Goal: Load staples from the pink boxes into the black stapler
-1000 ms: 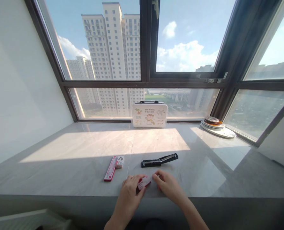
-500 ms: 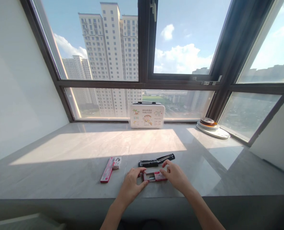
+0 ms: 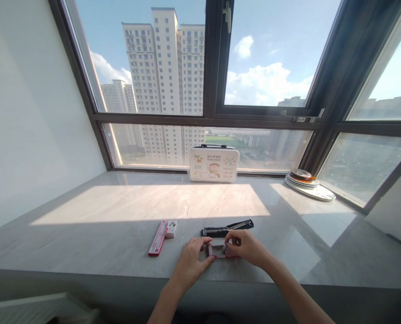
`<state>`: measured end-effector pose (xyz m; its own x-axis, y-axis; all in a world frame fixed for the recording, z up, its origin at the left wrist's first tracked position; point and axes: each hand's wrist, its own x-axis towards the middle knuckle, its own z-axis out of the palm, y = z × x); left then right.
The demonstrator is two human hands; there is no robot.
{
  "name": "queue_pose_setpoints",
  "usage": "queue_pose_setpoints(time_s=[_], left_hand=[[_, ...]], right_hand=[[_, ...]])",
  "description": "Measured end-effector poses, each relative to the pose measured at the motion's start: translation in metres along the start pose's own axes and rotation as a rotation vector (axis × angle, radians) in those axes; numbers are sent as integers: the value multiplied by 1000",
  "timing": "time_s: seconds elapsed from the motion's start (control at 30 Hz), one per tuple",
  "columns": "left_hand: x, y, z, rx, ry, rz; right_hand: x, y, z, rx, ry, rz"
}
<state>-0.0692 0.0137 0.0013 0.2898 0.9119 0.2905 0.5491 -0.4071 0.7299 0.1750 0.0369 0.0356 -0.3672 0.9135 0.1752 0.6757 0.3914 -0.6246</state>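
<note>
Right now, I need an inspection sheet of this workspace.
Surface: pale marbled counter, partly sunlit.
Job's things: open box near the front edge; stapler, opened out, just beyond it.
Clutter: long box, red and white, with a small box beside it; carry case, upright by the window; stacked dishes toward the far right corner.
Hands: left hand grips the open box's left end; right hand covers its right part, grip unclear.
Cables: nothing seen.
Surroundings: white wall; tower block outside.

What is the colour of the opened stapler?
The stapler is mostly black, with some silvery metal; head view.
</note>
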Motion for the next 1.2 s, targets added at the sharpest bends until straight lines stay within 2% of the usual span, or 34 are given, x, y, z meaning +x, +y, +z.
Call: queue_pose_setpoints(time_s=[0.17, 0.27, 0.37, 0.53, 0.6, 0.73, 0.87, 1.0, 1.2], left_hand=[[0, 0, -3, -4, 20, 41], [3, -1, -1, -2, 42, -37], [7, 4, 11, -9, 23, -118], [7, 14, 30, -55, -1, -77], [9, 10, 28, -28, 48, -90], [25, -6, 9, 143, 208, -128], [42, -15, 0, 256, 122, -77], [40, -11, 5, 261, 72, -60], [32, -6, 7, 251, 53, -87]], right_hand=[[-27, 31, -4, 101, 100, 103], [-34, 30, -2, 121, 61, 103], [-33, 22, 3, 112, 32, 92], [-25, 14, 5, 94, 6, 79], [-22, 13, 3, 70, -9, 88], [-12, 7, 2, 12, -25, 64], [5, -5, 6, -30, 7, -6], [26, -9, 7, -54, 90, -53], [45, -11, 7, -45, -42, -111]])
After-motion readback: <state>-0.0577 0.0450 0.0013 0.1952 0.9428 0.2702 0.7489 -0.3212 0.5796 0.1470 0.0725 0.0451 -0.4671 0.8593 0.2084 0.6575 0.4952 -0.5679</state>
